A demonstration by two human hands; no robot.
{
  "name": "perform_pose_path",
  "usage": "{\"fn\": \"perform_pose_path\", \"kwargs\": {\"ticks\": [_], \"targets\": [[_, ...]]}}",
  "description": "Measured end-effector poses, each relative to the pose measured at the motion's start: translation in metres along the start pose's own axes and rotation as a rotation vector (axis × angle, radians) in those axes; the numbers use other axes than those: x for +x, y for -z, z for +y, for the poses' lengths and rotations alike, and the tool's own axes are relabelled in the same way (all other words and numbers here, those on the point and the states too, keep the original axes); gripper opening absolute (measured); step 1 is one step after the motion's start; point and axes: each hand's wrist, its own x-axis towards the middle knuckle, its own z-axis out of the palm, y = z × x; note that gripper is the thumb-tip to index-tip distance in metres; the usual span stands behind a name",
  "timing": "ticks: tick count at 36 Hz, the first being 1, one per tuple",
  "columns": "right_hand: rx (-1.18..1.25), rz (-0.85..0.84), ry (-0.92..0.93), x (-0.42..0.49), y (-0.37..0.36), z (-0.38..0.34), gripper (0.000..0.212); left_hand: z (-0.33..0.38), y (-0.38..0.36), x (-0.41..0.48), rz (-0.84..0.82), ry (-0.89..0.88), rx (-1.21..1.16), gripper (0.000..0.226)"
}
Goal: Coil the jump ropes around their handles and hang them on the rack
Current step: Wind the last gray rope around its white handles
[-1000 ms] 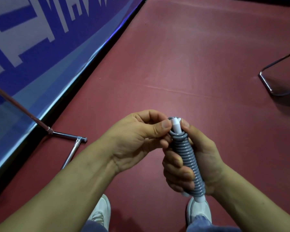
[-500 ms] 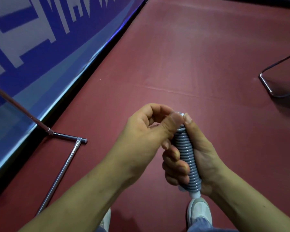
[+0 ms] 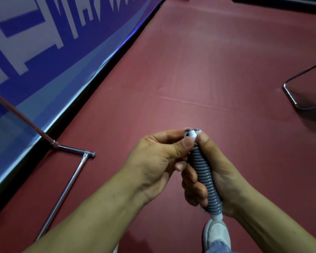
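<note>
Standing on the dark red floor, a chrome rack shows its base bars near the left edge, below a blue banner whose white shapes cannot be read. The left hand pinches the top of the jump rope, thumb and fingers closed on the white tip. The grey cord is wound in tight, even turns around the white handles. The right hand wraps the bundle, above a white shoe.

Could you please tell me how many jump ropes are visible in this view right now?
1: a grey jump rope, coiled around white handles, gripped by the right hand, left hand pinching its top. Others may lie outside the view.
</note>
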Motion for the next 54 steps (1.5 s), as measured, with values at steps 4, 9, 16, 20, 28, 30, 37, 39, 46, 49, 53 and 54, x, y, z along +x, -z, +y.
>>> {"fn": "perform_pose_path", "kwargs": {"ticks": [4, 9, 16, 20, 28, 30, 37, 39, 46, 49, 53, 54], "targets": [[-0.09, -0.04, -0.007, -0.002, 0.001, -0.003, 0.077, 0.004, 0.002, -0.001, 0.006, 0.084, -0.07, 0.013], [-0.08, -0.051, -0.072, -0.001, -0.001, -0.006, 0.079, 0.007, 0.0, -0.003, 0.042, 0.088, -0.114, 0.022], [0.077, -0.003, -0.077, 0.001, -0.008, -0.001, 0.075, -0.008, -0.006, -0.006, 0.161, -0.144, 0.115, 0.022], [0.069, 0.04, -0.038, -0.001, -0.01, 0.0, 0.07, -0.014, -0.008, -0.009, 0.208, -0.183, 0.156, 0.012], [0.103, -0.029, -0.035, -0.004, -0.01, -0.005, 0.066, -0.007, -0.003, -0.01, 0.106, -0.205, 0.17, 0.017], [0.106, -0.054, -0.029, -0.003, -0.011, -0.005, 0.063, -0.006, -0.001, -0.01, 0.098, -0.212, 0.175, 0.023], [0.085, 0.04, -0.017, 0.002, -0.013, 0.0, 0.054, -0.017, -0.003, -0.006, 0.25, -0.325, 0.352, 0.01], [0.057, 0.077, -0.006, 0.004, -0.012, 0.001, 0.052, -0.019, -0.004, -0.003, 0.285, -0.32, 0.355, 0.01], [0.122, -0.009, -0.01, 0.001, -0.007, -0.008, 0.062, -0.001, 0.007, 0.0, -0.072, -0.143, 0.146, 0.025], [0.17, -0.167, -0.086, 0.002, -0.003, -0.006, 0.073, 0.009, 0.015, 0.001, -0.132, -0.183, 0.293, 0.024], [0.313, -0.387, -0.154, 0.003, 0.0, 0.002, 0.074, 0.021, 0.018, 0.002, -0.206, -0.21, 0.376, 0.013], [0.329, -0.414, -0.156, 0.003, 0.001, 0.003, 0.074, 0.024, 0.019, 0.001, -0.223, -0.218, 0.408, 0.013]]}}
